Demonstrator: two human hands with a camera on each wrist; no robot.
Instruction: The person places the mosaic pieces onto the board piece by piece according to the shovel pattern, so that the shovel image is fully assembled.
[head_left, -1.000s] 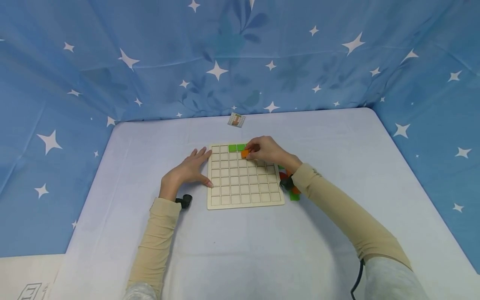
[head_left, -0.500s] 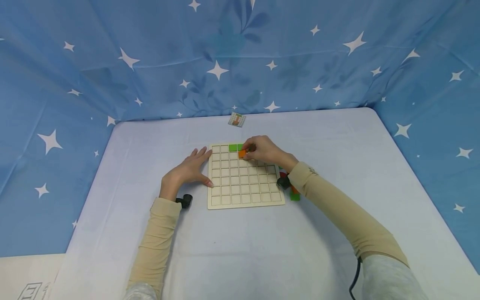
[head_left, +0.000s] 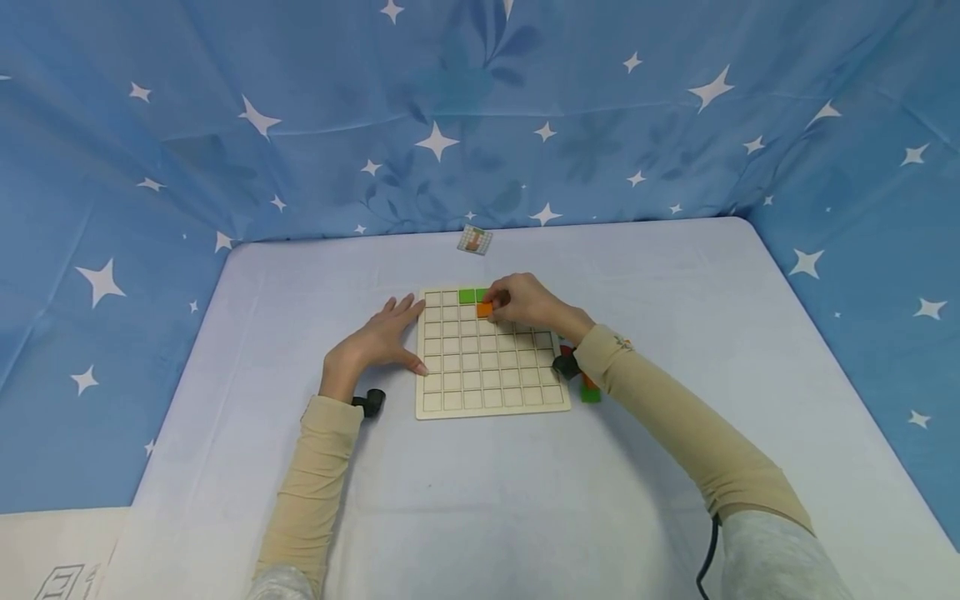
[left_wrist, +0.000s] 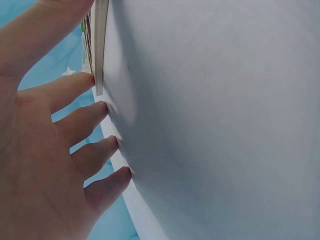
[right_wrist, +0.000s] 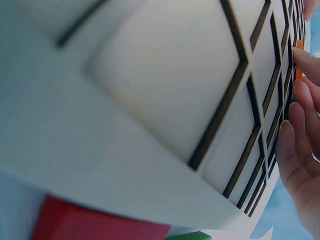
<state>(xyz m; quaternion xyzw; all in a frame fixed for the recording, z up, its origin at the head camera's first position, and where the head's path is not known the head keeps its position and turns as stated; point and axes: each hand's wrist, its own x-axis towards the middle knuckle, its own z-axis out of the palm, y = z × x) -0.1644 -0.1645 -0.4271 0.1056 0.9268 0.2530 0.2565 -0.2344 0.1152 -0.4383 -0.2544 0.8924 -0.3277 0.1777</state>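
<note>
A pale wooden grid board (head_left: 468, 379) lies on the white table. My left hand (head_left: 378, 337) rests along its left side with fingers spread, thumb on the board's edge; in the left wrist view the fingers look straight. My right hand (head_left: 528, 302) pinches a small square orange tile (head_left: 484, 310) over the second row, directly below one of two green tiles (head_left: 467, 297) in the top row. The right wrist view has the orange tile (right_wrist: 299, 60) between thumb and finger, at the board's surface. Whether it sits fully in its cell I cannot tell.
Loose tiles, among them a green tile (head_left: 591, 394) and a red piece (right_wrist: 95, 222), lie at the board's right edge, partly hidden by the right forearm. A small patterned card (head_left: 474, 240) lies behind the board. A blue star-printed cloth (head_left: 337, 125) hangs beyond the table.
My right hand has shifted slightly left with the orange tile, which now lines up under the second green tile. The left hand has stayed in place.
</note>
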